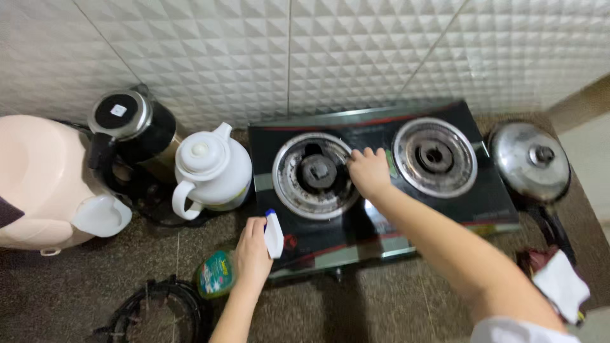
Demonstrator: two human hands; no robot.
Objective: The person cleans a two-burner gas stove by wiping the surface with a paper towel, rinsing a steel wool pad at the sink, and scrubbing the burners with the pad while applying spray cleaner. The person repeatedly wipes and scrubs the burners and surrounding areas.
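Fingers of left hand [252, 254] grip spray bottle [219, 270]; right hand [368, 171] fingers pressed flat on stove [318, 238], holding nothing. Left burner [312, 175] looks grimy, pan supports off, cleaning barely begun.

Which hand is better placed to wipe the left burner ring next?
Right, probably. The right hand already rests on the edge of the left burner ring on the gas stove. The left hand is busy gripping the spray bottle at the stove's front edge.

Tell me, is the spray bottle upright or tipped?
Tipped. The left hand holds the spray bottle almost on its side, its white nozzle pointing toward the stove.
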